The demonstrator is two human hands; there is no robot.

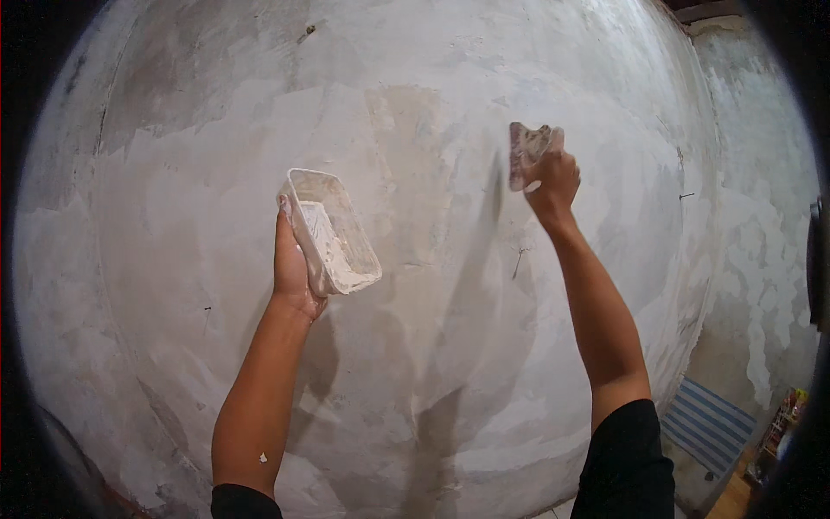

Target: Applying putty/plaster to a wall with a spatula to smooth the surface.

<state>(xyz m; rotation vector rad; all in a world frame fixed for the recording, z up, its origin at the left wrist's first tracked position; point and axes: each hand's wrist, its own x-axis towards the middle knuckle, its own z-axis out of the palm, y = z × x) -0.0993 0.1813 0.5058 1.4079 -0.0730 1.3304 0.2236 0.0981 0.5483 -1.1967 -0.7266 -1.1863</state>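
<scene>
My left hand [298, 264] grips a clear rectangular plastic tub [354, 229] from its left side, thumb along the rim. White wall putty [327, 246] coats the inside of the tub, thickest toward its lower end. Up to the right, my right hand [556, 177] is closed round a putty scraper [519, 156] with a stained, reddish-brown edge. The scraper is held at the plastered wall [415, 337]; whether its edge touches the surface I cannot tell. Patches of grey, white and beige cover the wall. A dab of putty sticks to my left forearm.
Nails [686, 195] stick out of the wall at several spots, one with a hole [309, 31] higher up. A side wall with peeling paint [752, 259] meets it at the right. Low at the right are a blue striped mat [707, 424] and a shelf of small items [778, 437].
</scene>
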